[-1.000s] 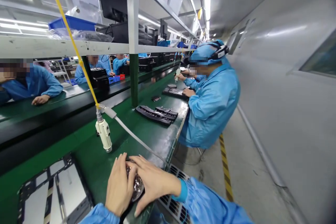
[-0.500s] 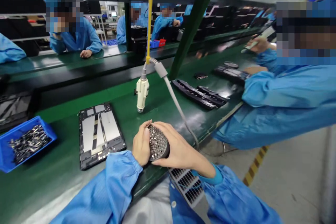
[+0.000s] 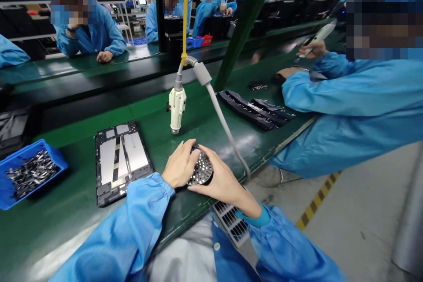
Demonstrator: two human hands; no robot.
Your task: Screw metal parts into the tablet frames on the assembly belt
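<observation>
Perforated round disc [image 3: 201, 169] now sits flatter, its holes facing upward, low over the green bench [image 3: 56, 216] just beside a tablet frame [image 3: 107, 154], cupped between the spread left hand [image 3: 180, 169] and right hand [image 3: 221, 187], neither pinching it.

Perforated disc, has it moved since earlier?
Yes, slightly: the perforated disc now sits a little farther right of the tablet frame.
</observation>
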